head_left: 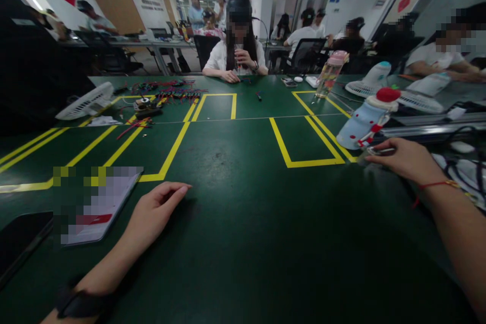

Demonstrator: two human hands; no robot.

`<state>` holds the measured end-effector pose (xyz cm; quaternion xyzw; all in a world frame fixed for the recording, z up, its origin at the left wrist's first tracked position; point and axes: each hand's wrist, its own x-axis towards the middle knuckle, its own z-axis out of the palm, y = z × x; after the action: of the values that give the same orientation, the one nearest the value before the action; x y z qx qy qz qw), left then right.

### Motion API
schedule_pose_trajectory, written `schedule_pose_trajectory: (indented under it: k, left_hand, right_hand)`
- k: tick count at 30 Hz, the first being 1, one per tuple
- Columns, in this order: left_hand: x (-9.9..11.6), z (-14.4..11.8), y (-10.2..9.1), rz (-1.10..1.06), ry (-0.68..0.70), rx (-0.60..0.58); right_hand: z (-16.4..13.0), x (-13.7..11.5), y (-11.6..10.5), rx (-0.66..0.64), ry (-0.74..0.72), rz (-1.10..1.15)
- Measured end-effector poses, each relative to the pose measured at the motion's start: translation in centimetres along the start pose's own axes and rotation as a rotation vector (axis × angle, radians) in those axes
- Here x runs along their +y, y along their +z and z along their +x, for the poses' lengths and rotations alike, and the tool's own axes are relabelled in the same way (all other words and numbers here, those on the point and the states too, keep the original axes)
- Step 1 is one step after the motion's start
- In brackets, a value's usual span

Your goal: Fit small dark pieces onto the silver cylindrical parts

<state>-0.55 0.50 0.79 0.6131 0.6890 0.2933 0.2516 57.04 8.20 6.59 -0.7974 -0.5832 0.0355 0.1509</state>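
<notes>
Room: open office with ceiling lights, people seated at desks behind, one person (238, 40) facing across the table.
Table: dark green mat (243, 243) marked with yellow tape boxes (304, 162).
Right hand: right hand (408, 161) lies at the mat's right edge, fingers stretched leftward and close together, fingertips touching a small clear object (375, 151) (too blurred to name); whether it is gripped I cannot tell. A red string is tied round the wrist.
Bottle: pale blue bottle (364, 119) with a red cap leans tilted just behind the right hand, near the corner of the yellow box.
Left hand: left hand (154, 212) rests palm down on the mat, fingers loosely together, holding nothing. A dark band sits on the wrist.
Booklet: white booklet (98, 207) lies just left of the left hand.
Phone: dark phone (21, 243) lies left of the booklet.
Wires: coloured wires (170, 92) heaped far behind the left hand, a white fan (85, 103) to their left.
Far right: clear pink-lidded bottle (329, 76) and another fan (374, 81) stand behind the blue bottle.
</notes>
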Motion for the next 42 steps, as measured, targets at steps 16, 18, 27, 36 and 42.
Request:
schedule_pose_trajectory:
  k: [16,18,27,36,42]
  left_hand:
    - [0.0,0.0,-0.2,0.002,0.021,-0.003]
    - [0.8,-0.3,0.4,-0.005,0.052,-0.018]
    - [10.6,-4.2,6.1,-0.162,0.485,-0.317]
    - [10.9,-3.3,5.9,-0.196,0.434,-0.225]
    - [8.4,-3.3,7.4,-0.018,0.420,-0.302]
  right_hand:
    - [-16.6,-17.7,7.9,-0.335,-0.952,0.785]
    - [-17.0,-17.5,8.5,-0.353,-0.919,0.799]
    - [-17.1,-17.4,9.6,-0.497,-0.691,0.777]
    - [-17.1,-17.4,9.5,-0.459,-0.716,0.754]
    - [-17.5,-17.5,9.7,-0.420,-0.755,0.718]
